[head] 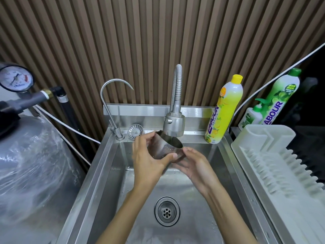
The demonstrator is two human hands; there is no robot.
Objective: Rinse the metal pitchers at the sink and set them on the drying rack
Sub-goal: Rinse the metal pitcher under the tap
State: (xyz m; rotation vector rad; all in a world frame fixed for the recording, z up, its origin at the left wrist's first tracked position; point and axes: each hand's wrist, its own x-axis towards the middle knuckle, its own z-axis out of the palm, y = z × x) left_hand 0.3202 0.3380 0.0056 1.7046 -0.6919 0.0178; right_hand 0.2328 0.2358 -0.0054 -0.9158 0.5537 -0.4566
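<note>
Nearest the camera, two bare forearms reached forward over the sink (105,173), above the drain (167,211). The left hand (146,159) was wrapped around the near side of the metal pitcher (167,147), its thumb across the front wall, so it held the vessel firmly. The right hand (195,164) was cupped under and against the pitcher's lower right side, fingers partly curled on it in support; it was touching the metal rather than fully closed around it. The pitcher was held in the air over the basin, tilted so that its open mouth faced up and away, toward the spray head (174,125) of the flexible faucet just beyond it. Its long axis ran from the hands up toward that head, the rim close under the nozzle. I could not tell whether water was running.

The drying rack (274,164) lay to the right of the sink, beside the right hand, so the right hand was the nearer one for setting the pitcher down. Farther back stood the yellow detergent bottle (225,110).
</note>
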